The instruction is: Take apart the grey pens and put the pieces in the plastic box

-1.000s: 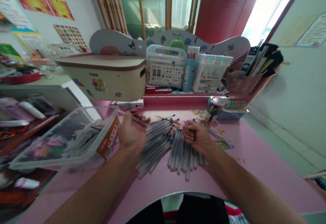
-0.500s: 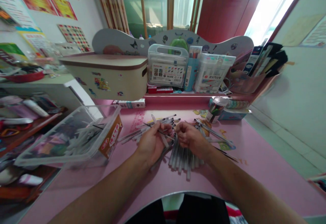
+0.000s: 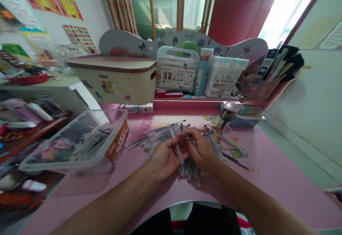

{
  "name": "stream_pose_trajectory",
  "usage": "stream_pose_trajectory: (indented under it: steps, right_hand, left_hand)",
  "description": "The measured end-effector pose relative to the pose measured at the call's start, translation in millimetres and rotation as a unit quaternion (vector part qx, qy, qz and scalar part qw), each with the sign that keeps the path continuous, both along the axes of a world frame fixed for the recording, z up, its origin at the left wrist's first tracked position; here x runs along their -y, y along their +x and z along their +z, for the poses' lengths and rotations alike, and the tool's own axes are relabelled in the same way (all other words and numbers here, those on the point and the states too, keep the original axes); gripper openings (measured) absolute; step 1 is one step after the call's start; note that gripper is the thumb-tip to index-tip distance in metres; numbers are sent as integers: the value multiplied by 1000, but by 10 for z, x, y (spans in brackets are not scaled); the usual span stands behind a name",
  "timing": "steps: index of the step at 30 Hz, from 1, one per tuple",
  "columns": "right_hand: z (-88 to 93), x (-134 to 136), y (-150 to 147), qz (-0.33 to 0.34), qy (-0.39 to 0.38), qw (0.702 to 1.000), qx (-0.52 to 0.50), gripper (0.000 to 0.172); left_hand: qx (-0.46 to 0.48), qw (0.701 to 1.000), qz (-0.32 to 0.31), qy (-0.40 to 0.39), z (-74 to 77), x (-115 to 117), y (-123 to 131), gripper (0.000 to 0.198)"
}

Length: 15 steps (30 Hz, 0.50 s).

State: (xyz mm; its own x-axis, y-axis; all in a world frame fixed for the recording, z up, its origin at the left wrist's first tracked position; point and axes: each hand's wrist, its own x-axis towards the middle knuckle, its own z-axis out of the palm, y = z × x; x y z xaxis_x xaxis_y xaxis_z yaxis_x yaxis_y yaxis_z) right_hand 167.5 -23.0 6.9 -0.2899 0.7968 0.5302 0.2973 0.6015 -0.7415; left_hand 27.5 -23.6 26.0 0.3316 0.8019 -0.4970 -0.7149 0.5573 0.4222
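My left hand (image 3: 167, 159) is turned palm up over the desk, its thumb closed on a translucent pen barrel (image 3: 175, 139) that stands slanted across the palm. Touching its fingertips is my right hand (image 3: 202, 150), with thumb and fingers pinched; whatever lies between them is hidden. Behind the left hand lies a pile of slim pens (image 3: 157, 135) with dark tips. Beneath both hands a fan of whitish pen tubes (image 3: 191, 171) spreads toward me. More pens (image 3: 223, 137) lie to the right of the right hand, beside thin dark refills (image 3: 237, 162).
On the left stands a clear plastic bin (image 3: 61, 164) with whitish tubes inside. A lidded cream box (image 3: 117, 85), a marker case (image 3: 176, 73) and a pen holder (image 3: 259, 85) line the shelf. Below it, a clear jar of pens (image 3: 227, 115) stands on the pink desk (image 3: 278, 185).
The thin dark stick across my left fingers is out of sight, and the pale barrel now stands more upright. My right hand has turned, its fingers reaching over the left fingertips.
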Motion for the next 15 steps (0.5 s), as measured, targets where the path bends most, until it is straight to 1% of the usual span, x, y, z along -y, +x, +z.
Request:
stream_pose_trajectory:
  steps: [2, 4, 7, 11, 13, 15]
  right_hand:
    - [-22, 9, 0, 31, -24, 999, 10, 41]
    - [-40, 4, 11, 53, -56, 997, -3, 44]
    - [-36, -9, 32, 65, -78, 994, -39, 38]
    - [-13, -40, 59, 32, -83, 991, -100, 28]
    - [-13, -68, 79, 7, -79, 989, -127, 25]
    - [-21, -102, 106, -24, -64, 990, -127, 24]
  left_hand:
    - [-2, 1000, 12, -4, 0, 15, 24, 22]
    - [7, 1000, 12, -2, -12, 23, 35, 24]
    - [29, 1000, 6, 8, -36, 22, 36, 23]
    - [44, 999, 7, 0, -30, 26, 38, 21]
    - [30, 999, 8, -15, -10, 32, 38, 20]
    - [7, 1000, 8, -23, 18, 36, 33, 19]
